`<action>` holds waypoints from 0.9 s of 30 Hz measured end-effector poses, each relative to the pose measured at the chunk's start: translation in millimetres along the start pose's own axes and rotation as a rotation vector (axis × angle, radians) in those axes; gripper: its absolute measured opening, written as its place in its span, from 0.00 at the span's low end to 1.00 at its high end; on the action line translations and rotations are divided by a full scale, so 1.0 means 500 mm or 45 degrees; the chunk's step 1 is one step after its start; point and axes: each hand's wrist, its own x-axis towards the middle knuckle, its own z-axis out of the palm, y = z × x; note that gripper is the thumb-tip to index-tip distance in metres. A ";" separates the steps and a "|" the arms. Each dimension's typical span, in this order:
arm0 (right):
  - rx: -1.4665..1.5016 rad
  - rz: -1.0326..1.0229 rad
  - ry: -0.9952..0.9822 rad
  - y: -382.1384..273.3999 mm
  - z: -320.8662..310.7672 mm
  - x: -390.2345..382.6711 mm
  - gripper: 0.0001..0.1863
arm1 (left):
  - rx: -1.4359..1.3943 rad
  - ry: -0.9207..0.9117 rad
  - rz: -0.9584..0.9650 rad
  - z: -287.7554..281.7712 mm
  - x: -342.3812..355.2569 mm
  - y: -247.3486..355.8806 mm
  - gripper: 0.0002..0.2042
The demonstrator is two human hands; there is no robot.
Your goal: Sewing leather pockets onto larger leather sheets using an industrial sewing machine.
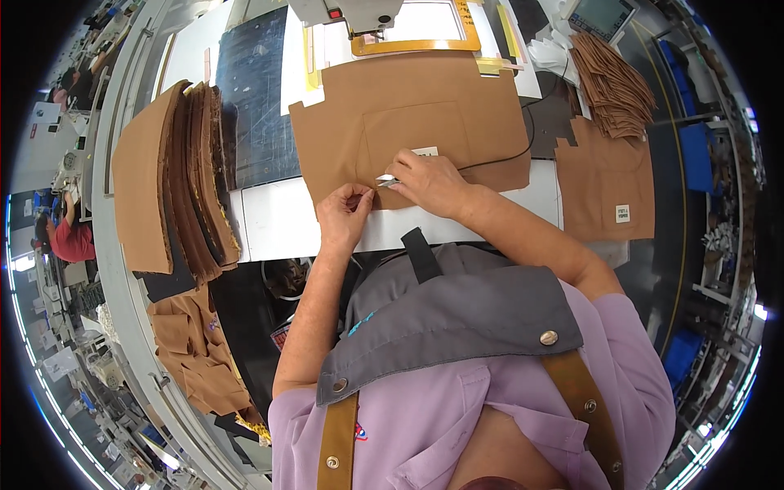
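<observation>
A brown fabric panel with a stitched pocket outline lies flat before me, a small white label on it partly behind my fingers. My right hand is closed around small thread snips, their metal blades pointing left just above the panel's near edge. Close by the blade tips, my left hand pinches at the panel's lower left edge. Whether its fingertips hold a thread or the cloth itself is too small to make out. A dark cord runs across the panel from beside my right hand.
A sewing machine head stands beyond the panel, near an orange frame. Stacked brown pieces hang at the left. To the right are a folded brown pile and another labelled panel. A person in red sits far left.
</observation>
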 end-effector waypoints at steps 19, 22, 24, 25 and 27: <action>0.025 -0.017 0.177 -0.009 0.033 -0.006 0.10 | -0.064 -0.061 0.071 0.003 -0.002 -0.033 0.05; 0.053 0.048 0.138 -0.008 0.021 -0.008 0.11 | -0.142 0.022 0.043 0.004 0.004 -0.046 0.05; 0.086 0.095 0.105 -0.008 0.020 -0.012 0.11 | -0.153 0.015 0.021 0.000 0.011 -0.053 0.05; 0.096 0.075 0.110 -0.009 0.019 -0.016 0.11 | -0.161 0.010 0.003 -0.001 0.014 -0.053 0.05; 0.109 0.055 0.116 -0.013 0.021 -0.019 0.12 | -0.162 0.010 0.009 0.002 0.015 -0.058 0.06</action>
